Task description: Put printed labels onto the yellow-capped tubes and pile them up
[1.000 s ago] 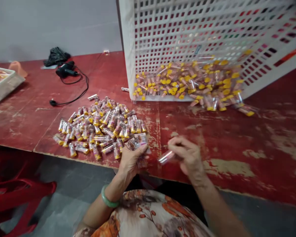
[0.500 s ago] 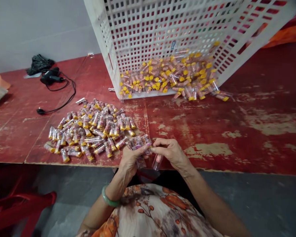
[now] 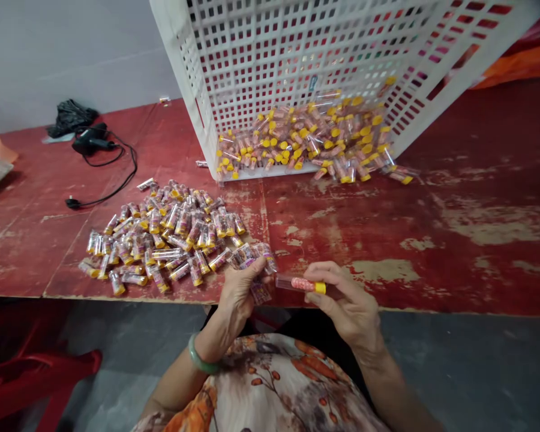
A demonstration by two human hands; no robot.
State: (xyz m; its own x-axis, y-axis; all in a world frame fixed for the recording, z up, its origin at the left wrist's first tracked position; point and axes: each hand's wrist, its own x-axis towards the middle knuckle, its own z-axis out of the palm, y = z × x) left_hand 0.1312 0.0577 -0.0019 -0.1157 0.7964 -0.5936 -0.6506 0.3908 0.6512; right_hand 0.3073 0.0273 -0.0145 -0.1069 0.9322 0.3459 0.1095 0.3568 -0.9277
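Note:
My left hand (image 3: 240,287) is closed on a bunch of printed plastic sleeves (image 3: 260,290), with the thumb pressed on top. Between the thumb and fingers of my right hand (image 3: 348,303) is a clear tube (image 3: 302,284) with a yellow cap and pink pieces inside. It lies nearly level, its clear end pointing left and close to the sleeves. Beyond my left hand spreads a pile of wrapped tubes (image 3: 180,225) with printed sleeves and yellow caps. The fingers of my left hand under the sleeves are partly hidden.
A white plastic crate (image 3: 198,108) lies on its side at the back, with many unwrapped yellow-capped tubes (image 3: 297,141) spilling from it. A black device with a cord (image 3: 92,141) and a black plastic bag (image 3: 69,117) sit at the left of the red table (image 3: 472,264). A red stool (image 3: 40,384) stands below.
My right hand has moved right, away from the left hand, and the tube in it has swung from pointing down to lying level. My left hand still holds the sleeves.

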